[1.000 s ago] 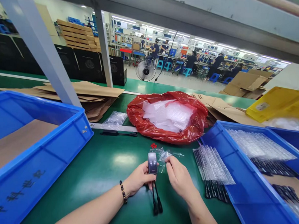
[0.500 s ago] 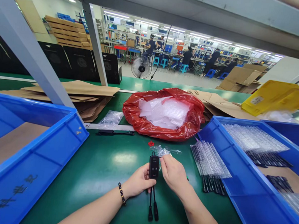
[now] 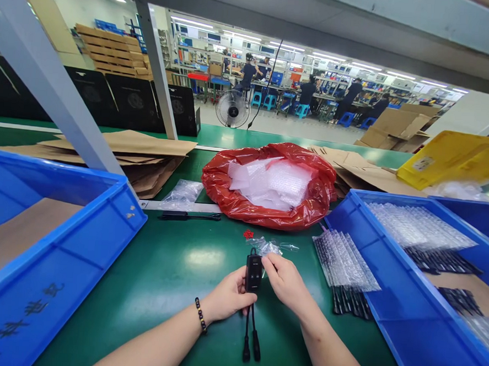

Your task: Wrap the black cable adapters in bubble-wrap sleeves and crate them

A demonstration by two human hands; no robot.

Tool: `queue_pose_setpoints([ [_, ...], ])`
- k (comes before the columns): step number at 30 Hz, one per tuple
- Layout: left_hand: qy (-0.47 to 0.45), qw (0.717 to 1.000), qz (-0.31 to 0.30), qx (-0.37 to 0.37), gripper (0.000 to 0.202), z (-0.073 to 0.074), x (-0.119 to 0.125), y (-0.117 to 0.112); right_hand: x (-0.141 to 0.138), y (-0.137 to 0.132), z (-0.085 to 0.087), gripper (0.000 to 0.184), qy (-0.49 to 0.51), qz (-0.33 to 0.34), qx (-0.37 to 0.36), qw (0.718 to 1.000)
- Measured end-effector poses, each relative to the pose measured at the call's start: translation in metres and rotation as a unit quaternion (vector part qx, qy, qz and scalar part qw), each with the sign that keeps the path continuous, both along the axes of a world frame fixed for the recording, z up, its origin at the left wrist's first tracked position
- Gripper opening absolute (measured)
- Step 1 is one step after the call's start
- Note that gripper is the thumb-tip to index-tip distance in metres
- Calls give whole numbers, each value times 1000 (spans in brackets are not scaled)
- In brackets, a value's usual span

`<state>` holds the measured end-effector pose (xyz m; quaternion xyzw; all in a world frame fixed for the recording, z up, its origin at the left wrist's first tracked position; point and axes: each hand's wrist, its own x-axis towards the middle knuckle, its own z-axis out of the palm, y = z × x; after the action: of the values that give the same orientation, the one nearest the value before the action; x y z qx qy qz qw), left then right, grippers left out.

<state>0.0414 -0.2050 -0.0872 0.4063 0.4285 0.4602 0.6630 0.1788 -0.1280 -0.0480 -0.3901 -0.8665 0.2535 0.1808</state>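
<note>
The left hand (image 3: 227, 298) is closing around the lower half of a black controller (image 3: 254, 272), holding it upright in front of the red bag (image 3: 223, 190), nearer the person. The right hand (image 3: 288, 285), fingers curled, is pinching the controller's upper right edge. Its 2 leads (image 3: 251, 338) are hanging below. Small clear bags (image 3: 267, 246) are lying between controller and red bag.

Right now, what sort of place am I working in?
Probably a factory packing line: blue plastic bins of bubble-wrapped black cables, rows of workers at benches behind, and the small black corded controller in your left hand.
</note>
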Motion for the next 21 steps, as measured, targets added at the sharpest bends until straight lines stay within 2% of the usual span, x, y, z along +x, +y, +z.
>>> queue_pose_setpoints([
  [8,13,1000,2,6,33,-4,1,-1,-1,-4,-7,33,-22,-22,151,988],
  [10,19,1000,0,10,34,-5,1,-1,-1,-4,-6,33,-21,-19,149,988],
  [15,31,999,-3,15,35,-3,0,-1,0,-4,-1,34,-6,-4,75,997],
  [21,37,999,1,13,34,1,1,0,0,-4,-1,32,-6,-18,83,996],
])
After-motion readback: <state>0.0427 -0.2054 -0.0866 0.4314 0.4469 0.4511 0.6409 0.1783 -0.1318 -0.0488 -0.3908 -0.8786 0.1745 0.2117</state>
